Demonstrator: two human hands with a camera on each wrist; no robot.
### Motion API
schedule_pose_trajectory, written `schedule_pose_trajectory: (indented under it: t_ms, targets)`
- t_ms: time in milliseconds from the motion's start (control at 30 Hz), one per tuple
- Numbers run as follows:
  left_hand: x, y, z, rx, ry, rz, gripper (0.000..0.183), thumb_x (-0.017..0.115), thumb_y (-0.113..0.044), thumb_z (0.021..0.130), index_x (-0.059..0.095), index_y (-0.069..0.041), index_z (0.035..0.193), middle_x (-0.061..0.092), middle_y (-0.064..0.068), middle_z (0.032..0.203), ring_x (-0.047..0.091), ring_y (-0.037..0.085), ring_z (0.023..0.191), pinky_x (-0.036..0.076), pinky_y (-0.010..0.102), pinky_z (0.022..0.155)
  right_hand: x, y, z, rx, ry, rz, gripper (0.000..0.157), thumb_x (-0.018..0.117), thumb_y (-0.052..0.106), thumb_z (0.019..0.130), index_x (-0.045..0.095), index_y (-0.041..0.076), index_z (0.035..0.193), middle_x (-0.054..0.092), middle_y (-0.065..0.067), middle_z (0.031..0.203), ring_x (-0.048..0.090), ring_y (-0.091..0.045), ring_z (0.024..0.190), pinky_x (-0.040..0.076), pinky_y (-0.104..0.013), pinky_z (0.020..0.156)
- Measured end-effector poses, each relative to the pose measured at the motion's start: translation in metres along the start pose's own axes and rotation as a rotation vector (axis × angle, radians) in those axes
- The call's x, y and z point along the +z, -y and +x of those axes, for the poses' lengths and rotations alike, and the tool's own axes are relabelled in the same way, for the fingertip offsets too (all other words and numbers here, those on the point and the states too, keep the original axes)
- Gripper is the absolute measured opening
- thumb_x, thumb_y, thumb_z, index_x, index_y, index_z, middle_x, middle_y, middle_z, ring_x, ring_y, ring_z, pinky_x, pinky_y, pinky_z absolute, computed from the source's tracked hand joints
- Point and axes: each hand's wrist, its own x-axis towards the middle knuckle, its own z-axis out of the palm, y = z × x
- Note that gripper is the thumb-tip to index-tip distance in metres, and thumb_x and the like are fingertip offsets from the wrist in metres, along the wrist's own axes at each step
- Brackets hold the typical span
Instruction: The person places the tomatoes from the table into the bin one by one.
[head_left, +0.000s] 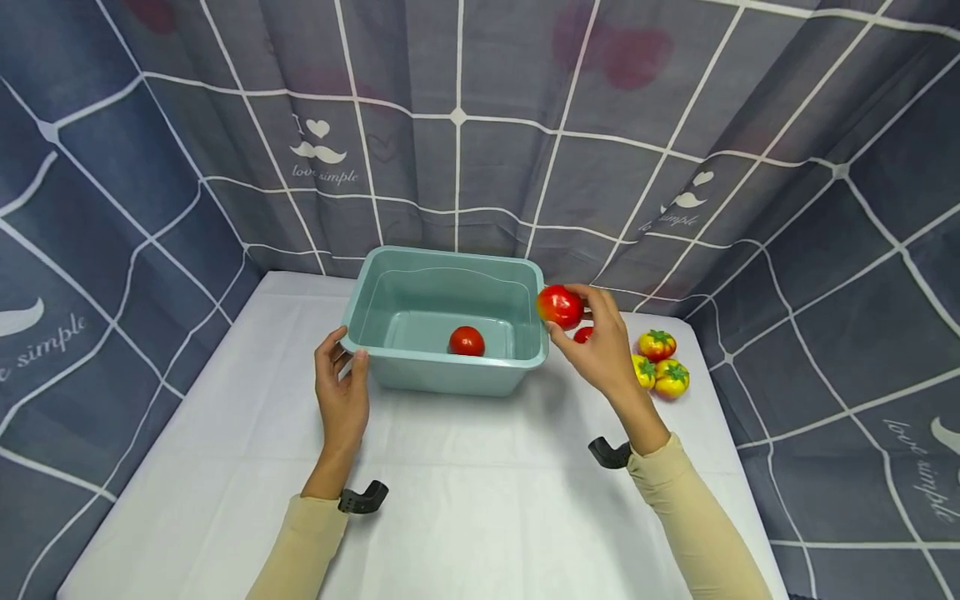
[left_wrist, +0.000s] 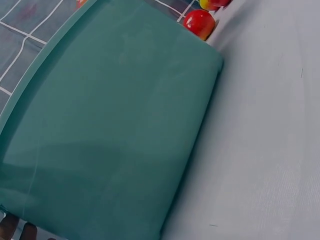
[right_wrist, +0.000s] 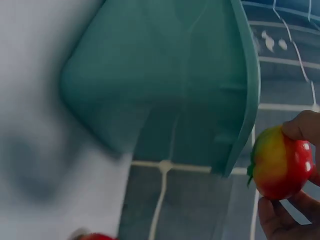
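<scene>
My right hand (head_left: 603, 342) pinches a red-and-yellow tomato (head_left: 558, 307) between thumb and fingertips, close by the right rim of a green plastic tub (head_left: 435, 359). In the right wrist view, that tomato (right_wrist: 280, 162) shows a yellow patch and a green leafy top. At the tub's left front corner, my left hand (head_left: 343, 400) grips the rim, thumb in front and fingers along the left side. Inside the tub lies one red tomato (head_left: 467, 341). Another red tomato (head_left: 582, 334) is partly hidden behind my right hand.
Right of my right hand, yellow-and-red tomatoes (head_left: 671, 380) with green tops sit together on the white-covered table (head_left: 480, 500). A grey checked curtain (head_left: 420, 158) stands behind the tub and along both sides.
</scene>
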Motion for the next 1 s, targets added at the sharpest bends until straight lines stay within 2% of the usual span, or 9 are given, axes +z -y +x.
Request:
schedule_pose_trajectory:
  t_ms: [100, 233, 433, 1000]
  targets:
    - [-0.001, -0.001, 0.000, 0.006, 0.007, 0.017, 0.051, 0.063, -0.026, 0.110, 0.047, -0.024, 0.159, 0.050, 0.008, 0.155, 0.051, 0.016, 0.138, 0.047, 0.019, 0.104, 0.013, 0.009, 0.014, -0.084, 0.064, 0.002, 0.063, 0.087, 0.024, 0.089, 0.061, 0.014, 0.145, 0.062, -0.012, 0.139, 0.065, -0.028, 0.116, 0.060, -0.049, 0.096]
    - [-0.002, 0.000, 0.000, 0.008, 0.012, 0.031, 0.051, 0.063, -0.027, 0.110, 0.047, -0.026, 0.159, 0.050, 0.006, 0.155, 0.051, 0.015, 0.138, 0.045, 0.024, 0.108, 0.032, 0.013, 0.029, -0.159, 0.148, -0.029, 0.058, 0.084, 0.024, 0.090, 0.062, 0.015, 0.144, 0.062, -0.011, 0.139, 0.061, -0.028, 0.124, 0.055, -0.051, 0.105]
    - [-0.004, 0.000, 0.000, -0.006, 0.015, 0.039, 0.051, 0.063, -0.028, 0.110, 0.048, -0.028, 0.159, 0.051, 0.006, 0.154, 0.050, 0.015, 0.138, 0.043, 0.033, 0.111, 0.051, 0.021, 0.041, -0.191, 0.234, -0.049, 0.057, 0.083, 0.027, 0.092, 0.061, 0.016, 0.143, 0.062, -0.009, 0.141, 0.058, -0.030, 0.132, 0.055, -0.052, 0.108]
    - [-0.003, -0.002, 0.000, -0.007, 0.008, 0.054, 0.052, 0.064, -0.027, 0.110, 0.047, -0.027, 0.159, 0.051, 0.008, 0.155, 0.052, 0.017, 0.138, 0.043, 0.031, 0.111, 0.064, 0.027, 0.044, -0.226, 0.253, -0.013, 0.057, 0.082, 0.024, 0.095, 0.059, 0.011, 0.146, 0.060, -0.010, 0.144, 0.061, -0.031, 0.128, 0.056, -0.048, 0.106]
